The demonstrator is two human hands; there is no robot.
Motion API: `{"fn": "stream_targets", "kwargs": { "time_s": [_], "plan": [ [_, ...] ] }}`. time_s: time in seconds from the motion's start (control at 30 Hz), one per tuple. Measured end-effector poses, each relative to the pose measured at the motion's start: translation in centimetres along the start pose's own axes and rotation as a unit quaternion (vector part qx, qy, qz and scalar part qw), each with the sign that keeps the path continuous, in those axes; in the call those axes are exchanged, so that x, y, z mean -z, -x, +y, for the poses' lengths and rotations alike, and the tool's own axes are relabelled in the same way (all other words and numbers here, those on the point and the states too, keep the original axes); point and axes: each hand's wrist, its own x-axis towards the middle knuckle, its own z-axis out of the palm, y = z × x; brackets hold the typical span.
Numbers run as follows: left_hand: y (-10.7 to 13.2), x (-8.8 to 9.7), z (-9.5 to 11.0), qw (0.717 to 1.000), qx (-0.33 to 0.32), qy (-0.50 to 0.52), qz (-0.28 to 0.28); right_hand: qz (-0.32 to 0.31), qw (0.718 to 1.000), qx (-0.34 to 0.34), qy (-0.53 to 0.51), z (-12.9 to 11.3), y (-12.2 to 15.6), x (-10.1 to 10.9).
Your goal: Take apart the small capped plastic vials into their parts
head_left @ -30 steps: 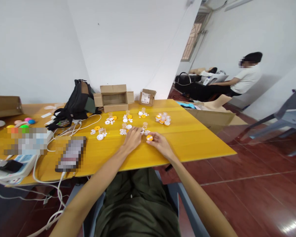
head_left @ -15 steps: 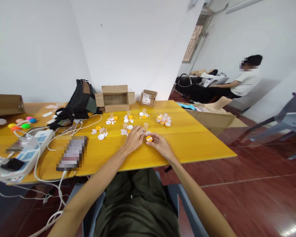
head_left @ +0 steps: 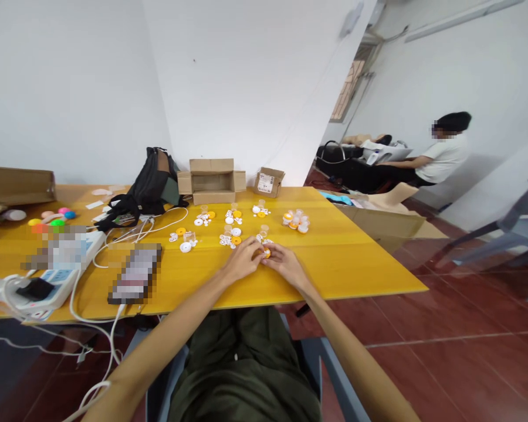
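Note:
My right hand [head_left: 286, 264] holds a small round orange piece [head_left: 267, 253] with white on it between thumb and fingers, just above the near part of the table. My left hand [head_left: 244, 261] meets it from the other side, its fingers pinched at the piece's edge; whatever small thing they hold is hidden. Just beyond my hands stands a clear cup [head_left: 264, 230] with small white parts at its foot. Left of it lies a group with an orange ring [head_left: 236, 241] and white dotted pieces [head_left: 224, 240].
Similar part groups, one with a white disc [head_left: 185, 247], spread across the yellow table [head_left: 343, 266]. Several orange-and-clear assembled pieces [head_left: 296, 221] cluster at right. A phone [head_left: 136, 274], power strip [head_left: 70, 275], backpack [head_left: 152, 181] and open box [head_left: 213, 186] stand left and behind. Another person [head_left: 449, 149] sits beyond.
My left hand has come from the loose parts to the orange piece in my right hand, and its fingers now meet it. The view has shifted slightly.

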Motion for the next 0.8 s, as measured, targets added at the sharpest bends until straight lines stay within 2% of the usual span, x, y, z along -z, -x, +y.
{"fn": "stream_targets", "kwargs": {
  "time_s": [0.3, 0.53, 0.8],
  "plan": [
    [-0.1, -0.5, -0.2, 0.999, 0.031, 0.007, -0.013, -0.006, 0.999, 0.021, 0.024, -0.1, 0.6, 0.0],
    [0.0, -0.4, -0.1, 0.999, 0.018, 0.012, -0.04, 0.006, 0.989, 0.082, 0.123, -0.4, 0.9, 0.2],
    [0.0, -0.1, -0.1, 0.999, 0.018, -0.001, -0.041, 0.002, 0.978, 0.105, 0.178, -0.7, 1.0, 0.4]
  ]
}}
